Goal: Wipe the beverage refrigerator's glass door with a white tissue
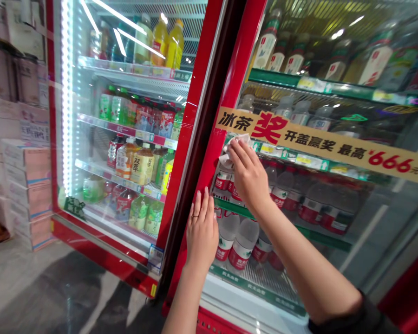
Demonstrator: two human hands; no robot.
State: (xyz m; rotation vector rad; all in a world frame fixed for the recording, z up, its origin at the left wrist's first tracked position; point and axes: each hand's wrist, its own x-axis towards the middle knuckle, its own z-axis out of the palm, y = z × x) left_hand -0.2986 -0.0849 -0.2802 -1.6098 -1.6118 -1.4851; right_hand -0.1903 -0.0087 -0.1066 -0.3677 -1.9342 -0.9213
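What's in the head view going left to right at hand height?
Stacked cartons → lit cooler's drink bottles → red door frame → left hand flat on the glass door → right hand pressing a white cloth to the glass → yellow banner sticker.

Bottles of water (238, 241) are stood in rows on the wire shelves (264, 273) behind the glass door. In the next cooler, juice bottles (142, 164) are carried on lit shelves (125, 130). Stacked cartons (28, 185) are set on the grey floor (38, 287)
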